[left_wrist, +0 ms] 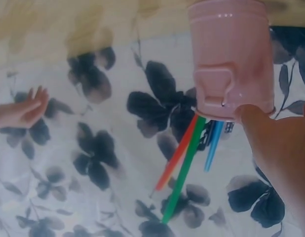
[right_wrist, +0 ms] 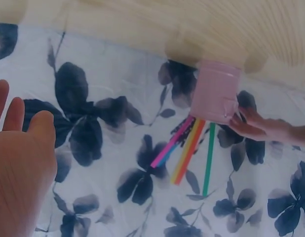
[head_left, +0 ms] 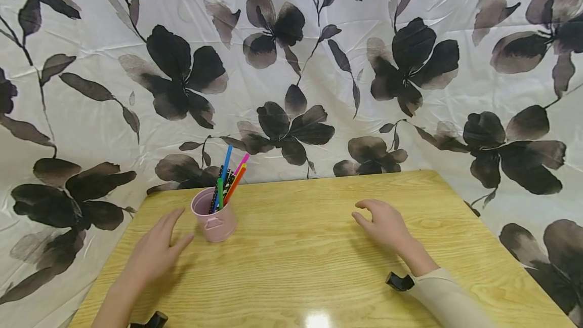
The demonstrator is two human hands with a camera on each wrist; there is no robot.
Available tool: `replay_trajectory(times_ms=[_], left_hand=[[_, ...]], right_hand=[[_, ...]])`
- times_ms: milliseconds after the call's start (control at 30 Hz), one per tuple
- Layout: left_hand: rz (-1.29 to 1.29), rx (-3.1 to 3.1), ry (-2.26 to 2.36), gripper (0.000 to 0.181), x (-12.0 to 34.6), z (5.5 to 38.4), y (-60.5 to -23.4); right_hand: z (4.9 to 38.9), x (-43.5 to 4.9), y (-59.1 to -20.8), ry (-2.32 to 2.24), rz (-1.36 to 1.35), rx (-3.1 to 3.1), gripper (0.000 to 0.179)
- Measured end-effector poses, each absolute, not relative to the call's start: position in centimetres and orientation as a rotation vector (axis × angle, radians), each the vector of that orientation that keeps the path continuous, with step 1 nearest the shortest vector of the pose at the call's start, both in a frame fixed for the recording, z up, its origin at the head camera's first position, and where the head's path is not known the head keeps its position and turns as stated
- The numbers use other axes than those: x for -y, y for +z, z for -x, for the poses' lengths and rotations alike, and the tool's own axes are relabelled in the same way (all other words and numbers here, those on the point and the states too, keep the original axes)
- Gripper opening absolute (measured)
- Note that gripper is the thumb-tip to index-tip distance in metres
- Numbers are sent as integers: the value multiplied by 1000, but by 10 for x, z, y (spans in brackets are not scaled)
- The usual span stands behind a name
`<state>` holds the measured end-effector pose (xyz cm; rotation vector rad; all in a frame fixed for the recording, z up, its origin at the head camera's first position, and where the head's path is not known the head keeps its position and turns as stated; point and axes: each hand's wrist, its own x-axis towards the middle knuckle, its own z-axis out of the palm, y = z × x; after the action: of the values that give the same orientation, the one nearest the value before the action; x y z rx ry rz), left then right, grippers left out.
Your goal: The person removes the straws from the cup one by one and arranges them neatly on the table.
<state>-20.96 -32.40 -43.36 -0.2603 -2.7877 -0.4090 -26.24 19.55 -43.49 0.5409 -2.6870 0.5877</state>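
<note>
A pink pail (head_left: 214, 221) with a small side handle stands upright at the table's left, near its far edge. Thin straight sticks (head_left: 234, 183) in blue, pink, yellow, orange and green lean in it, together with black-and-white patterned ones. My left hand (head_left: 157, 247) is just left of the pail, thumb and fingers spread and holding nothing. The left wrist view is upside down; there the thumb (left_wrist: 253, 121) overlaps the pail's rim. Over the right half of the table is my right hand (head_left: 382, 224), fingers loosely bent, with nothing in it.
The wooden table (head_left: 300, 257) has a light yellow grain and a bright glare spot near the front. A white cloth (head_left: 346, 130) with dark flowers hangs behind it and along both sides. Black wrist mounts (head_left: 400, 281) sit on both forearms.
</note>
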Motion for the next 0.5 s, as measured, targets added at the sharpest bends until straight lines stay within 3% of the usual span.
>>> replay_trajectory(times_ms=[500], left_hand=[[274, 2788, -964, 81, 320, 239, -427]], right_hand=[[273, -130, -430, 785, -648, 2560, 21]])
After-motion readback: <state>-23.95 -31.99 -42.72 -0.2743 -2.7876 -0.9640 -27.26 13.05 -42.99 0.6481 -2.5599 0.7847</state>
